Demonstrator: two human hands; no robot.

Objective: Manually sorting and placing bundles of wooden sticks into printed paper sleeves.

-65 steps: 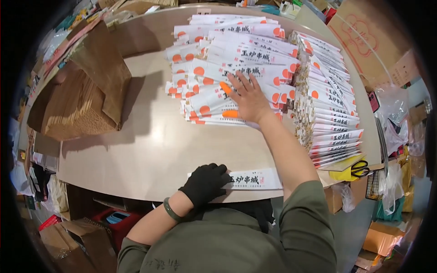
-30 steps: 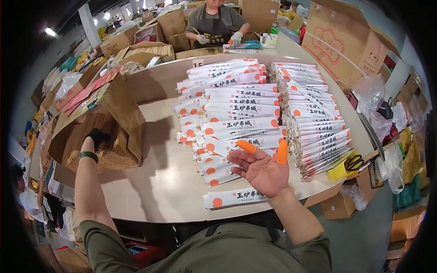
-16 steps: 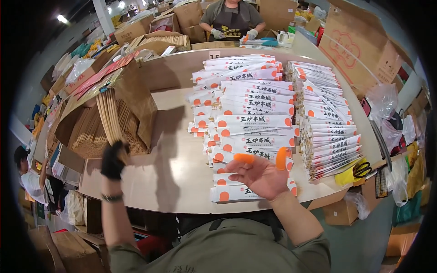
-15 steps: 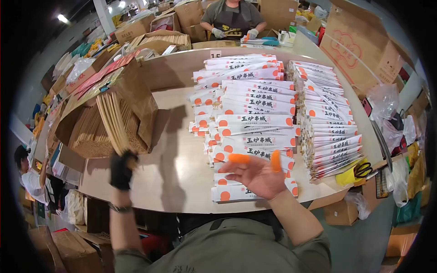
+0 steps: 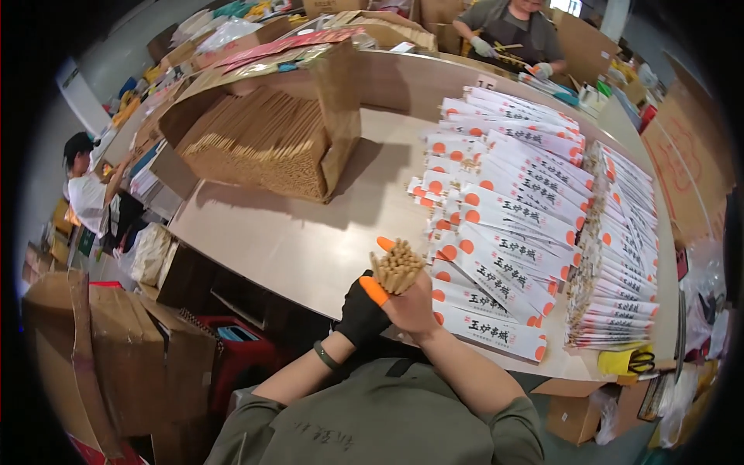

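Note:
A bundle of wooden chopsticks (image 5: 398, 267) is held close in front of my body, its blunt ends facing up. My right hand (image 5: 413, 308), with orange finger covers, is closed around it. Pressed against it from the left is my left hand (image 5: 363, 311), in a black glove with its fingers curled; the bundle and right hand partly hide it. To the right of my hands, stacks of white paper-sleeved chopsticks (image 5: 508, 267) with orange dots cover the table. The open carton (image 5: 341, 116) at the far left holds many loose chopsticks (image 5: 252, 143).
A second column of sleeved packets (image 5: 616, 256) lies on the right side of the table (image 5: 263, 240). Scissors (image 5: 642, 361) and a yellow item (image 5: 614, 362) sit at its right front edge. A co-worker (image 5: 515, 39) in gloves stands across the table; another person (image 5: 93, 186) is at left.
My left hand has brought the chopstick bundle from the carton to my right hand, which has closed around it. The view has turned left, so the table appears shifted right.

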